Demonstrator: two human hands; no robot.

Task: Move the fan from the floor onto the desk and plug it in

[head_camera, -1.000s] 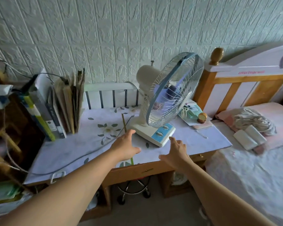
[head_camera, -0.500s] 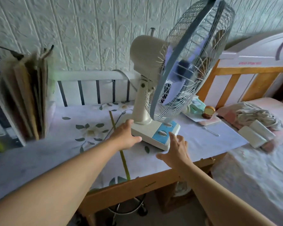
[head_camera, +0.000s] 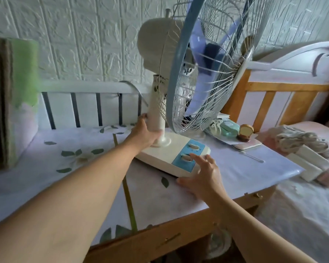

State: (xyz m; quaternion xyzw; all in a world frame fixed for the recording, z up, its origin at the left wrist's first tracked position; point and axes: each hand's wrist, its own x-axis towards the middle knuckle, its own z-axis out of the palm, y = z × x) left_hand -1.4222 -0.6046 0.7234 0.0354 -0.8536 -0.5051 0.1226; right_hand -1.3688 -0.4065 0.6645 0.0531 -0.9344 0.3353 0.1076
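Observation:
A cream table fan (head_camera: 179,147) with a blue-rimmed wire cage and a blue control panel stands upright on the desk (head_camera: 68,173), which is covered by a pale leaf-print sheet. My left hand (head_camera: 144,132) is wrapped around the fan's neck just above the base. My right hand (head_camera: 202,174) rests with spread fingers on the front corner of the base, by the lower knob. A grey cord (head_camera: 135,90) runs from behind the neck over the desk's back rail; its plug is not visible.
Books and folders (head_camera: 6,103) stand at the desk's left end. A small clutter of items (head_camera: 234,133) lies right of the fan. A wooden bed headboard (head_camera: 285,95) and a bed with folded cloths (head_camera: 302,147) adjoin the desk on the right.
My view has moved closer to the fan. My left hand went from the base's edge up to grip the neck. My right hand slid onto the base's front corner.

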